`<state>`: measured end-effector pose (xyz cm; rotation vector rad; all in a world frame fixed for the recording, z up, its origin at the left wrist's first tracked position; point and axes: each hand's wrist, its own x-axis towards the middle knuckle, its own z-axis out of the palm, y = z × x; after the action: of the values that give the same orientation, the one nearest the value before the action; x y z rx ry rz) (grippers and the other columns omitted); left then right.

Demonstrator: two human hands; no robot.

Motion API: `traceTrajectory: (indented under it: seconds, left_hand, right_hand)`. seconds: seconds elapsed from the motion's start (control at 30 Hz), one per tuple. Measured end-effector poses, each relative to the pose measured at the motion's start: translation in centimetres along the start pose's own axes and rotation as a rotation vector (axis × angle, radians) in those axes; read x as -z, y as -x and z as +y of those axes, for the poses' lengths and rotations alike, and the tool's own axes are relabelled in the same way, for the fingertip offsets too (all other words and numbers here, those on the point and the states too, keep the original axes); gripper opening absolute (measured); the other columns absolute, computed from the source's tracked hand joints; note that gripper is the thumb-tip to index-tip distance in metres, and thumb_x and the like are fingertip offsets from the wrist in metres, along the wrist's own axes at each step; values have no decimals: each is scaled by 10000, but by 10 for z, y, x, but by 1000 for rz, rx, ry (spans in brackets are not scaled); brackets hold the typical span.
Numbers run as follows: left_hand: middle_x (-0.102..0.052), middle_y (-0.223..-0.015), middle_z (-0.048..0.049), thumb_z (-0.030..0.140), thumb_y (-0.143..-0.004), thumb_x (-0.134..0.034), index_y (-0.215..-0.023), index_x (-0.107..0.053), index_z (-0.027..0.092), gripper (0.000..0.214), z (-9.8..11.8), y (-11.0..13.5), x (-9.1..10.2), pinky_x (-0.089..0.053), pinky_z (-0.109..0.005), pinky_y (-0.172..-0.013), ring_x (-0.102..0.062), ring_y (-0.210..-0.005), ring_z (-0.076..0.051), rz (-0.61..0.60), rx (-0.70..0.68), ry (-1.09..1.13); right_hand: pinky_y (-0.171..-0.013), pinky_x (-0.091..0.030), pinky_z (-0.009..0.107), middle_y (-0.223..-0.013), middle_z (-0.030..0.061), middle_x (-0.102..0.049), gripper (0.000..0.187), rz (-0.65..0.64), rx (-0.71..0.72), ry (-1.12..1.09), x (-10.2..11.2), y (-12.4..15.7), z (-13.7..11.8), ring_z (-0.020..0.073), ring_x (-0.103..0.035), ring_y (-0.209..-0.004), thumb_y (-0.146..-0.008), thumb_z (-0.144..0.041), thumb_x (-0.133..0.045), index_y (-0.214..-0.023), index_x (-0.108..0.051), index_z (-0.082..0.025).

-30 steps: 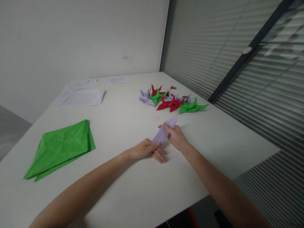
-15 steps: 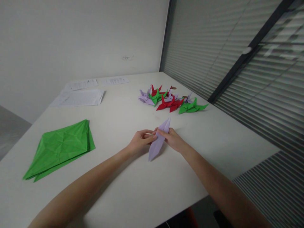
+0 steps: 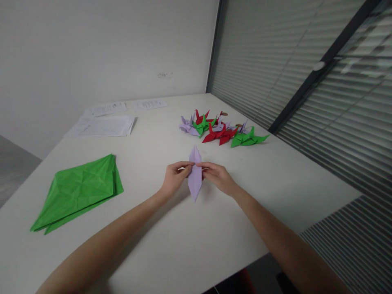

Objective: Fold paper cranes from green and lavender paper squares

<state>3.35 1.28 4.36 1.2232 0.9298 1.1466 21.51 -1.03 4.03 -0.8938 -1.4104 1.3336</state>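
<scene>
A lilac folded paper piece (image 3: 195,173), long and pointed at both ends, stands lengthwise above the white table (image 3: 171,245). My left hand (image 3: 174,179) pinches its left edge near the middle. On the opposite edge my right hand (image 3: 218,176) pinches it too. Both hands have fingers closed on the paper. Beyond it lies a cluster of finished paper cranes (image 3: 220,130) in red, green and lilac.
A stack of creased green paper sheets (image 3: 79,190) lies at the left of the table. Printed white papers (image 3: 107,124) sit at the far left back. A wall of window blinds (image 3: 306,81) runs along the right. The table edge is near at the front right.
The lilac piece has turned from slanting to the right to pointing straight away from me, and both hands have shifted to pinch its two sides at mid-length.
</scene>
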Motion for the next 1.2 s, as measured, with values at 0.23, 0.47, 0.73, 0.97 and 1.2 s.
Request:
traceTrajectory:
  seconds: [0.23, 0.47, 0.73, 0.97, 1.2]
  left_hand:
    - [-739, -860, -73, 322, -709, -744, -910, -775, 158, 261, -1, 1, 3, -539, -281, -721, -637, -750, -158, -151, -79, 36]
    - [-732, -968, -86, 344, -688, -794, -910, -770, 167, 286, -5, 0, 3, -559, -297, -776, -667, -833, -176, -250, -118, 70]
    - [-729, -941, -83, 341, -700, -785, -914, -770, 172, 273, -2, 0, 3, -555, -278, -737, -665, -796, -162, -260, -141, 76]
    - [-726, -902, -86, 349, -696, -790, -905, -768, 161, 282, -2, 1, 3, -540, -272, -742, -664, -811, -172, -275, -118, 78]
    - [-716, -947, -94, 359, -700, -790, -890, -762, 159, 278, -13, -4, 6, -543, -279, -735, -663, -790, -165, -286, -142, 56]
  right_hand:
    - [-773, -524, 329, -850, 29, -725, 208, 160, 7, -14, 4, -2, -2, 174, -655, -804, -683, -296, -744, -876, -750, -220]
    - [-802, -496, 321, -880, 32, -707, 204, 156, 48, -17, 11, -3, 4, 175, -639, -845, -692, -308, -743, -878, -751, -225]
    - [-726, -483, 291, -804, 25, -643, 186, 144, 62, -4, 9, -2, -6, 163, -592, -784, -642, -350, -799, -776, -759, -228]
    - [-710, -477, 304, -808, 38, -634, 253, 134, 73, 5, 11, -3, -4, 178, -593, -797, -623, -428, -819, -775, -776, -231]
    - [-662, -453, 307, -755, 37, -604, 208, 144, 132, 121, 10, -3, -5, 168, -575, -737, -645, -416, -806, -735, -776, -231]
